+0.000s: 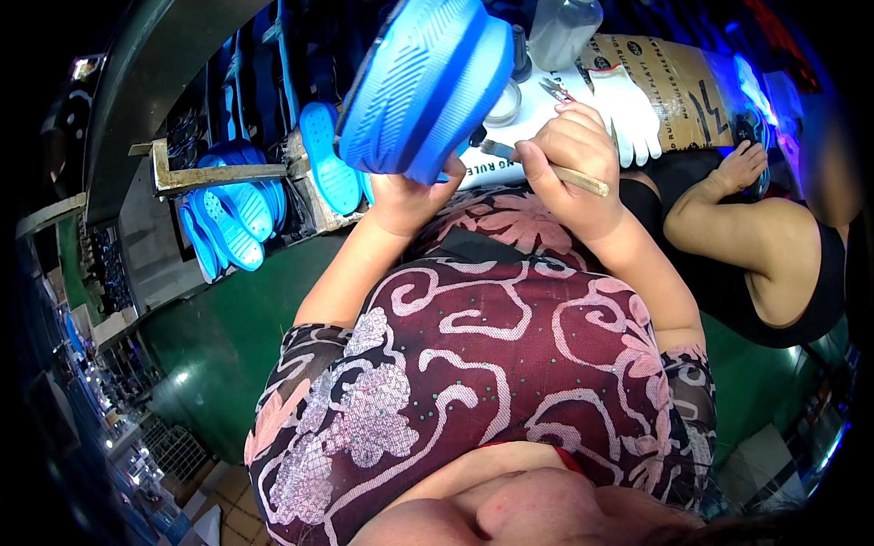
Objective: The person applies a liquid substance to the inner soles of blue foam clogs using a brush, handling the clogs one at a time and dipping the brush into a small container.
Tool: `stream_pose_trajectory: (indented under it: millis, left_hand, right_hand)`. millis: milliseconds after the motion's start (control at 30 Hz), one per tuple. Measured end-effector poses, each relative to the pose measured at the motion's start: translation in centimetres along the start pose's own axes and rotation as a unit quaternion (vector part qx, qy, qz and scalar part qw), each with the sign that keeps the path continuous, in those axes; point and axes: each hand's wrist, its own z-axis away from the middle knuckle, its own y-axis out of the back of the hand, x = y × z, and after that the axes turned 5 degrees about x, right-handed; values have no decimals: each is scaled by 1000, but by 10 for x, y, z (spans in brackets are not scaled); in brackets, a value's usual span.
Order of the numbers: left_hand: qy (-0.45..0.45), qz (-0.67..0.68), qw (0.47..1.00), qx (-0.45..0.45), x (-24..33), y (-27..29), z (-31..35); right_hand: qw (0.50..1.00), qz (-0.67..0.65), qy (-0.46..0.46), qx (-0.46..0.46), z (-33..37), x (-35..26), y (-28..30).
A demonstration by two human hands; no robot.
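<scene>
My left hand is wrapped round the lower end of a bright blue shoe with ridged sides, raised up in front of me; most of those fingers are hidden behind it. A small brush with a wooden handle and a metal ferrule is gripped in my right hand. Its dark tip is close to the shoe's lower right edge; whether it touches I cannot tell. Just beyond the brush stand a small round jar and a clear bottle. Red-handled snips lie near my right knuckles.
White gloves lie on the white work surface, beside a brown taped cardboard box. Several blue shoe soles hang or lean on the rack at left. Another person's bent arm is close on my right.
</scene>
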Motion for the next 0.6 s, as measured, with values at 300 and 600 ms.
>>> stream_pose_trajectory:
  millis: [300, 600]
  left_hand:
    - [177, 117, 977, 36, -11, -2, 12]
    - [330, 179, 924, 68, 15, 6, 4]
  right_hand:
    - [993, -28, -94, 69, 7, 8, 22]
    - [930, -166, -310, 111, 30, 12, 30]
